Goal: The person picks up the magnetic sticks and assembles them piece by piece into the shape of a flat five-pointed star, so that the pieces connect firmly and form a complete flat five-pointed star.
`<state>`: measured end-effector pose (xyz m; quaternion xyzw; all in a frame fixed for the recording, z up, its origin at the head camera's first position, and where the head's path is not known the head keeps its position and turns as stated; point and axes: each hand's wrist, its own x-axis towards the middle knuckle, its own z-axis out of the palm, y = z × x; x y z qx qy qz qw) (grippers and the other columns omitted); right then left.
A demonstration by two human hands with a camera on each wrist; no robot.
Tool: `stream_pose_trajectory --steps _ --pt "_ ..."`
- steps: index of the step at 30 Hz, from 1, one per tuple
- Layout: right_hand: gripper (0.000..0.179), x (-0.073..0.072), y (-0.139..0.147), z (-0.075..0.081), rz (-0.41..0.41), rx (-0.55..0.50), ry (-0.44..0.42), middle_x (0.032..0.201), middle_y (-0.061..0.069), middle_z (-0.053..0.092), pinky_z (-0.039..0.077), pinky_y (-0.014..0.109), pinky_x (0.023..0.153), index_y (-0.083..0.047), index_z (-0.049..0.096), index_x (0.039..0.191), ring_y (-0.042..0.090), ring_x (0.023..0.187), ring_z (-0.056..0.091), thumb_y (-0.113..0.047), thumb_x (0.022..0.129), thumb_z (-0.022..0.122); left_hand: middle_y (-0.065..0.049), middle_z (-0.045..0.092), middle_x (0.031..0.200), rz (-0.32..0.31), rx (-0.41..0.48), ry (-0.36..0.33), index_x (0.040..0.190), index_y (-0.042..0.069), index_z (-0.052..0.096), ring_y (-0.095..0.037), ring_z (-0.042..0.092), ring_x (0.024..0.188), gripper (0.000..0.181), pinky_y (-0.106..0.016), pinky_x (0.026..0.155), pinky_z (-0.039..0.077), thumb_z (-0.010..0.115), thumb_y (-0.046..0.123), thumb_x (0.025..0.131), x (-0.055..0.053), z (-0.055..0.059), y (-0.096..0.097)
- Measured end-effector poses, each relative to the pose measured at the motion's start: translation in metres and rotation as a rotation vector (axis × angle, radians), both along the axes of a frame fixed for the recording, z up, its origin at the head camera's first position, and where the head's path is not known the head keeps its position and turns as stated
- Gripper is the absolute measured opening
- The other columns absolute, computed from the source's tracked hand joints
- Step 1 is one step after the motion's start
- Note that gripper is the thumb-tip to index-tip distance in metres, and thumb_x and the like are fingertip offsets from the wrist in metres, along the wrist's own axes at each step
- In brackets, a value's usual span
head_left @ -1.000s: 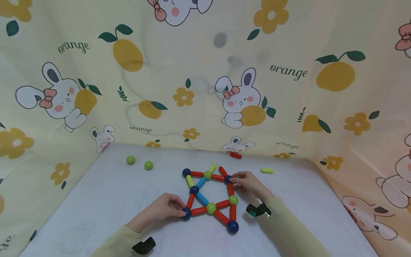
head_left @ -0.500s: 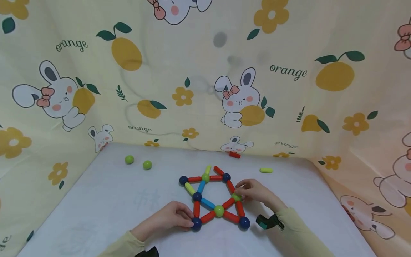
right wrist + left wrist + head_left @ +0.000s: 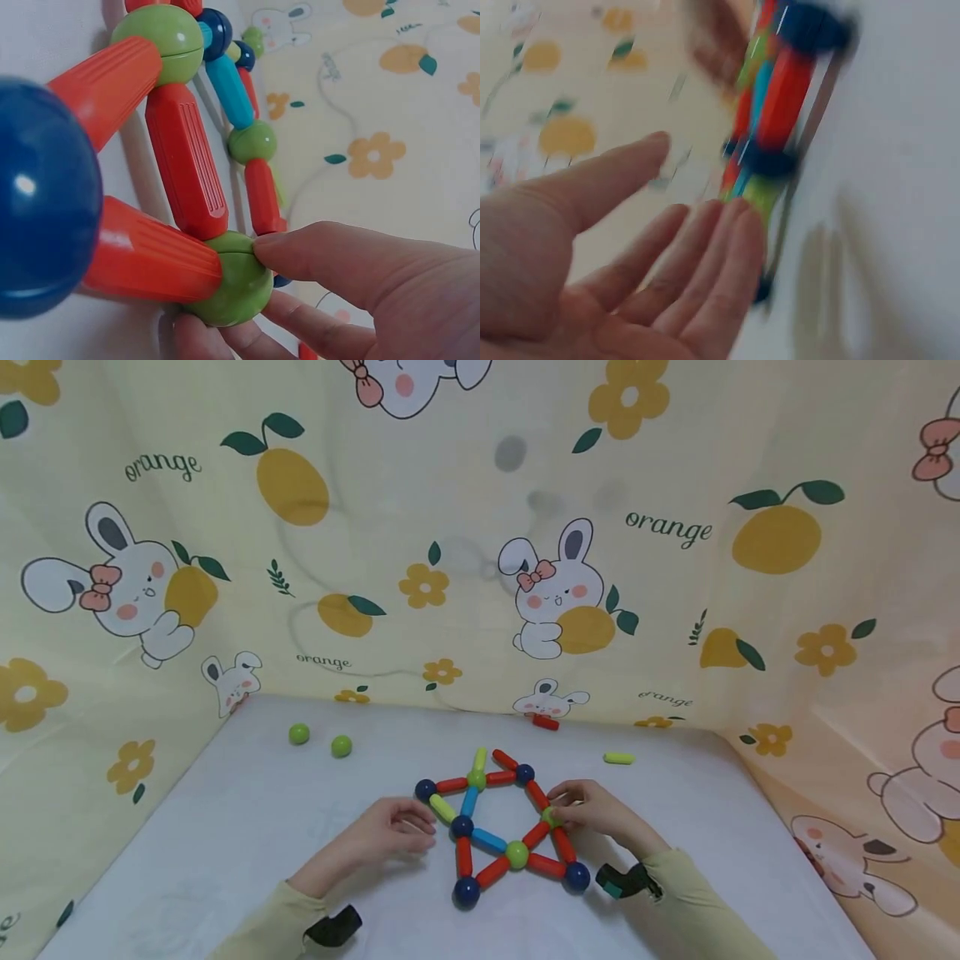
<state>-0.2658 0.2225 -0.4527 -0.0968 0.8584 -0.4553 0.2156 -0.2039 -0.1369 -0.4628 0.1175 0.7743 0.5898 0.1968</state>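
Note:
A flat frame of magnetic rods and balls lies on the white tabletop, with red rods [image 3: 498, 870], blue rods [image 3: 490, 840] and yellow-green rods [image 3: 442, 808] joined at dark blue and green balls. My right hand [image 3: 603, 817] pinches a green ball [image 3: 232, 281] on the frame's right side between thumb and fingers. Left of the frame, my left hand [image 3: 382, 835] holds nothing; the left wrist view shows its fingers [image 3: 727, 277] apart from the thumb. Nearest to it are a yellow-green rod and a dark blue ball [image 3: 462, 826]. The frame's front-left corner is another dark blue ball [image 3: 467, 892].
Two loose green balls [image 3: 341, 746] lie at the back left of the table [image 3: 247, 827]. A loose red rod [image 3: 546, 722] lies by the back cloth, and a yellow-green rod [image 3: 618, 758] at the back right. A patterned cloth [image 3: 465, 527] hangs behind.
The frame has turned and shifted slightly toward the front right. My right hand went from the upper-right blue ball to the green ball. My left hand let go of the front-left blue ball and moved back left.

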Motion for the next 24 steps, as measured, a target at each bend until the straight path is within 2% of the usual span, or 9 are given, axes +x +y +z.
stream_pose_trajectory --steps 5,7,10,13,17,20,24 --pt "0.035 0.001 0.001 -0.001 0.01 -0.011 -0.001 0.098 0.01 0.062 0.054 0.034 0.076 0.004 0.058 0.119 0.02 0.081 0.061 -0.015 0.09 0.065 -0.018 0.062 0.114 0.25 0.0 0.207 0.117 0.001 0.059 -0.027 0.063 0.101 0.041 -0.034 0.082 0.054 0.076 0.019 0.083 -0.034 0.012 -0.047" --pt "0.036 0.002 0.001 0.0 0.013 -0.008 -0.003 0.098 0.01 0.061 0.054 0.034 0.076 0.004 0.058 0.118 0.02 0.081 0.061 -0.016 0.089 0.065 -0.021 0.059 0.119 0.334 -0.016 0.278 0.119 0.001 0.058 -0.031 0.06 0.108 0.044 -0.036 0.086 0.052 0.076 0.02 0.083 -0.047 0.011 -0.065" --pt "0.036 0.002 0.002 0.0 0.017 -0.003 -0.005 0.098 0.01 0.062 0.055 0.034 0.076 0.004 0.058 0.118 0.02 0.081 0.06 -0.016 0.089 0.065 -0.021 0.056 0.124 0.423 -0.088 0.346 0.123 0.001 0.056 -0.034 0.053 0.115 0.048 -0.042 0.094 0.047 0.076 0.019 0.084 -0.064 0.005 -0.088" --pt "0.036 0.003 0.002 0.0 0.014 -0.003 -0.008 0.099 0.01 0.062 0.055 0.034 0.076 0.004 0.058 0.119 0.02 0.081 0.06 -0.015 0.089 0.065 -0.023 0.051 0.129 0.448 -0.176 0.378 0.127 -0.002 0.053 -0.038 0.046 0.12 0.049 -0.049 0.099 0.041 0.073 0.013 0.085 -0.076 0.0 -0.1" --pt "0.036 0.002 0.001 0.0 0.001 0.0 -0.009 0.098 0.01 0.061 0.055 0.034 0.076 0.004 0.059 0.118 0.02 0.081 0.06 -0.014 0.088 0.065 -0.026 0.046 0.133 0.437 -0.285 0.393 0.13 -0.004 0.051 -0.041 0.041 0.122 0.048 -0.052 0.099 0.039 0.07 0.004 0.086 -0.087 -0.006 -0.102" --pt "0.035 0.001 0.001 -0.001 -0.006 0.003 -0.011 0.097 0.009 0.061 0.054 0.033 0.076 0.003 0.059 0.118 0.02 0.082 0.06 -0.014 0.089 0.065 -0.027 0.046 0.131 0.434 -0.341 0.396 0.128 -0.005 0.053 -0.041 0.042 0.121 0.044 -0.052 0.098 0.04 0.066 -0.001 0.086 -0.094 -0.01 -0.098" --pt "0.034 -0.001 0.001 -0.003 -0.009 0.004 -0.011 0.097 0.009 0.061 0.054 0.032 0.075 0.002 0.059 0.119 0.019 0.081 0.06 -0.014 0.089 0.065 -0.024 0.051 0.124 0.429 -0.39 0.366 0.121 -0.005 0.057 -0.037 0.049 0.11 0.036 -0.049 0.093 0.044 0.063 -0.006 0.085 -0.104 -0.017 -0.092"
